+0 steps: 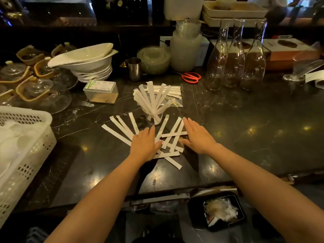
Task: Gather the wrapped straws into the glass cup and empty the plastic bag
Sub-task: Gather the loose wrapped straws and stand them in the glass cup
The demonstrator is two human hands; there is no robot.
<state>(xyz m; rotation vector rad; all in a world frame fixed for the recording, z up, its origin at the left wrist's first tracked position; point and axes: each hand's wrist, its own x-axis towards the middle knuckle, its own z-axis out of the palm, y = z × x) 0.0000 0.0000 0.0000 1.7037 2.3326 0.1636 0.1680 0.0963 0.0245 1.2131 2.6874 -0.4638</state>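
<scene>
Loose straws before glass cup; plastic bag behind

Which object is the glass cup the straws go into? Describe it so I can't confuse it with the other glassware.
On the dark marble counter, look just beyond the two flat hands and the loose wrapped straws. The glass cup is short and clear with white wrapped straws fanning out of it, unlike the tall empty carafes at the back right.

Glossy marble counter, paper-wrapped straws

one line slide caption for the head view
Both open hands, left hand and right hand, corral loose wrapped straws before the half-filled glass cup.
</scene>
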